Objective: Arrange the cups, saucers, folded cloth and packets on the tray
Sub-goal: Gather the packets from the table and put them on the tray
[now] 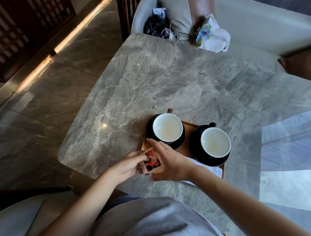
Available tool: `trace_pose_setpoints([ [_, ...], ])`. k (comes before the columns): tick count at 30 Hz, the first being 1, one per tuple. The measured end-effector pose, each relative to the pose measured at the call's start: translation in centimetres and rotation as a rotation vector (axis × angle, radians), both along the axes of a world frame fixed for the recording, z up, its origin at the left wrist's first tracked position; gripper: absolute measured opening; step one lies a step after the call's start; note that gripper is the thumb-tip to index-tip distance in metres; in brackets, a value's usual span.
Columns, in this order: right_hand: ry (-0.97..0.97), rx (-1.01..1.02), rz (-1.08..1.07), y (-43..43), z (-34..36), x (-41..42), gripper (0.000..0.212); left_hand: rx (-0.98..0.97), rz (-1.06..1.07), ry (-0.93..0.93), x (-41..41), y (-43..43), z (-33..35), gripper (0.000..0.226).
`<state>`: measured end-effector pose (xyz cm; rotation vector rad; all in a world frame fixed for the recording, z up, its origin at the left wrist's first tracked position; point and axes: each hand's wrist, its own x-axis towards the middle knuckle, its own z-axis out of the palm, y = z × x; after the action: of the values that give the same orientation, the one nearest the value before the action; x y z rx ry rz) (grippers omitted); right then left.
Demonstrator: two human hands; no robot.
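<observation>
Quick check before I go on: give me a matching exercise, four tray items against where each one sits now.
1 cup with handle showing
2 other cup
3 packets
4 folded cloth

A held by the left hand
B tray's right end
C tray's near edge, white
D tray's left end

Pairs: 1-B, 2-D, 3-A, 4-C

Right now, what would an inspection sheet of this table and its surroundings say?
Surface: grey marble table.
Job's things: left cup on left saucer, right cup on right saucer, both on tray; folded cloth at tray's near right; packets near left.
Clutter: black bag, printed bag on seat.
Fingers: left hand pinches packets; right hand lies flat beside them.
Cables: white cable on seat.
Surroundings: stone floor, slatted wooden screen.
</observation>
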<state>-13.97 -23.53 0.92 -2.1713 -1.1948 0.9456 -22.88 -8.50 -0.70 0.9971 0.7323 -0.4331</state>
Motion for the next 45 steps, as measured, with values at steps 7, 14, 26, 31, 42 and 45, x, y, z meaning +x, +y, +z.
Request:
trace_pose_setpoints([
  [7,0.623,0.018,-0.6,-1.4,-1.5,-1.2,0.035,-0.001,0.214,0.036,0.0,-1.2,-1.7,0.013],
  [14,0.485,0.045,-0.719,-0.2,-2.8,-1.4,0.017,0.188,0.083,0.055,0.3,-1.7,-2.4,0.013],
  [26,0.045,-0.062,-0.493,0.0,-5.0,-1.4,0.023,1.285,-0.58,-0.323,0.3,0.7,-4.7,0.028],
  [31,0.033,-0.061,-0.492,0.2,-5.6,-1.7,0.024,1.462,-0.721,-0.323,1.0,1.0,-5.4,0.029],
  [42,0.025,-0.098,-0.438,0.0,-5.8,-3.2,0.044,1.545,-0.846,-0.392,1.4,1.3,-5.1,0.026],
  [45,0.061,-0.099,-0.48,0.0,-5.6,-3.4,0.045,1.544,-0.824,-0.324,1.5,0.8,-4.8,0.028],
])
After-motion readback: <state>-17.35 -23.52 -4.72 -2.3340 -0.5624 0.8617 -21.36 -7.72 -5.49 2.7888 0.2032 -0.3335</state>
